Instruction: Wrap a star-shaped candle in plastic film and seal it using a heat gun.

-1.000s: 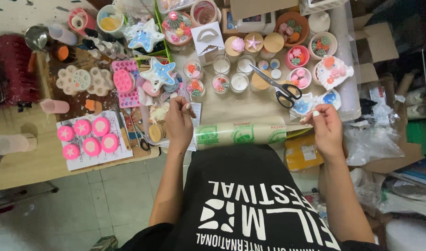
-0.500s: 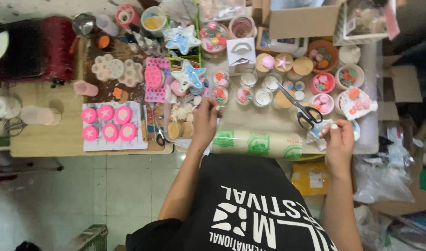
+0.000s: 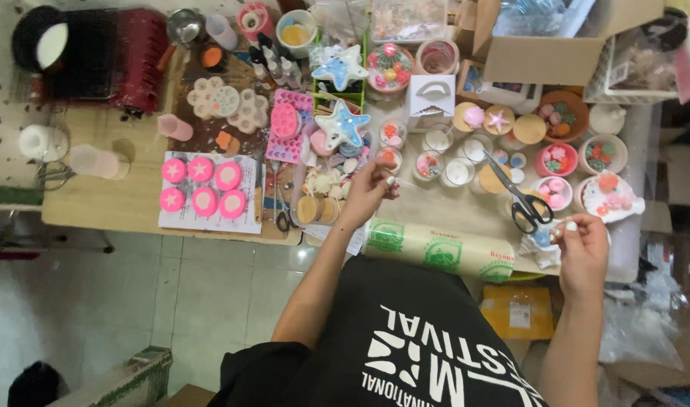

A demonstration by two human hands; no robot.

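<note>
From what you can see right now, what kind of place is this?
Most likely a small home craft workshop for decorated candles. The table is crowded with pink moulds, round pink star pieces on paper and small glass jars with white filling. Scissors and a wrapping roll lie near the person's hands.

Light was soft and even across the cluttered worktable (image 3: 96, 211), with no hard glare; the pale floor tiles (image 3: 202, 294) showed a mild sheen. Shadows were short and faint, the clearest falling beside the translucent cups (image 3: 96, 162) at the table's left. The wide lens bowed the table edges and stretched the corners. The black apron (image 3: 405, 332) read dark but kept its print legible. The left hand (image 3: 371, 188) and right hand (image 3: 582, 245) looked slightly smeared; the far right clutter was dim and soft.
</note>
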